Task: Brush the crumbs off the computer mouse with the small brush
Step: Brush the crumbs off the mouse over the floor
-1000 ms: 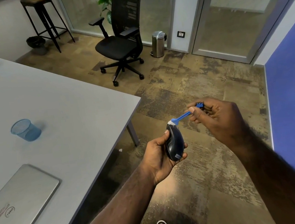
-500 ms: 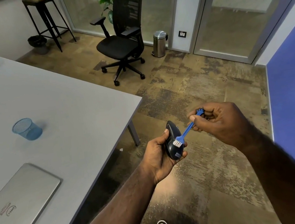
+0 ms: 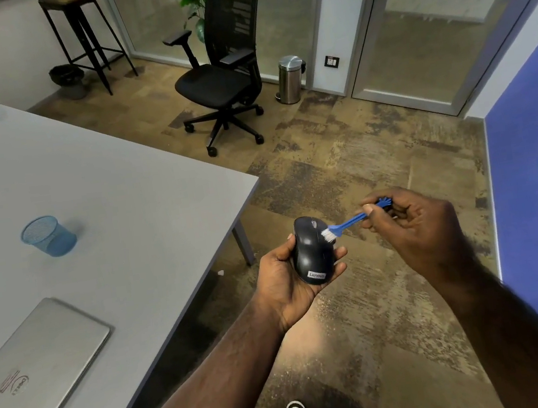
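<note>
Item 1: computer mouse, dark grey/black, cupped in left hand (fingers curled round both flanks, thumb on the near-left edge), held in the air past the table corner, over carpet. Long axis runs near-to-far, buttons and wheel at the far end. Rear label reads "Lenovo".

Item 2: small brush, blue handle, white bristles. Right hand pinches the handle's far end betw. thumb and forefinger, other fingers folded in. Handle lies across the mouse's axis, bristles touching its right shoulder just behind the wheel; brush hand sits to the right, so strokes likely sweep along or off that side.

Item 3: silver laptop, lid shut, "Dell" logo; sticker beside it illegible.

Item 4: blue mesh cup, on table, approx. mid-left.
</note>
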Motion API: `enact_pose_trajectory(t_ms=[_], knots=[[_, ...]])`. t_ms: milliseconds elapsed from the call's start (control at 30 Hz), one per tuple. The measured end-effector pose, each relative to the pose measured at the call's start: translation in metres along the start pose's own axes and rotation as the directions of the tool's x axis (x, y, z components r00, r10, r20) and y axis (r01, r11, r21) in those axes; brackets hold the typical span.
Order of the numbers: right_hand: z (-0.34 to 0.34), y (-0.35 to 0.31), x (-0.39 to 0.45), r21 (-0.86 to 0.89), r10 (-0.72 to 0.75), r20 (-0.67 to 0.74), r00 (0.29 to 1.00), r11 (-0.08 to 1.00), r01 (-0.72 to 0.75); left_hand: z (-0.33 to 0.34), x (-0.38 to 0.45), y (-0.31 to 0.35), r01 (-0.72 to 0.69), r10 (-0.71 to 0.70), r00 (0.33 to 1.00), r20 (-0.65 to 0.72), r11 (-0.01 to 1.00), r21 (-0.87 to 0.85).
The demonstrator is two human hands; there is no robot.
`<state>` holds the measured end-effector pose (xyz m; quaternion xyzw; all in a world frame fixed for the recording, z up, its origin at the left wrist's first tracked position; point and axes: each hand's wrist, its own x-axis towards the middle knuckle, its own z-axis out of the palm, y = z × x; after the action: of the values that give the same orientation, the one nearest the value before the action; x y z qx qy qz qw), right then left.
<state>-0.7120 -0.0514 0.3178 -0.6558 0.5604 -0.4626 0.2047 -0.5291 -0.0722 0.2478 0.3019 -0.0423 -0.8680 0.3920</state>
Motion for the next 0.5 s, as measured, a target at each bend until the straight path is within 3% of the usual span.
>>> enact_pose_trajectory(t_ms=[200,367,500], knots=[[0.0003,0.0034,-0.0092,-0.006,-0.071,0.113,0.991,0.997,0.073,-0.0030,0.0008,-0.0014,-0.012,0.013,0.999,-0.047,1.000,0.018],[0.0032,0.0050,-0.0060,-0.028,-0.045,-0.050,0.998,0.999,0.044,0.0019,-0.0041,-0.0016,-0.011,0.013,0.999,-0.032,0.999,0.041],[0.0035,0.0022,-0.0078,0.011,-0.061,0.008,0.998,0.998,0.061,0.0030,-0.0043,-0.0012,-0.002,0.004,0.999,-0.052,0.999,0.035]])
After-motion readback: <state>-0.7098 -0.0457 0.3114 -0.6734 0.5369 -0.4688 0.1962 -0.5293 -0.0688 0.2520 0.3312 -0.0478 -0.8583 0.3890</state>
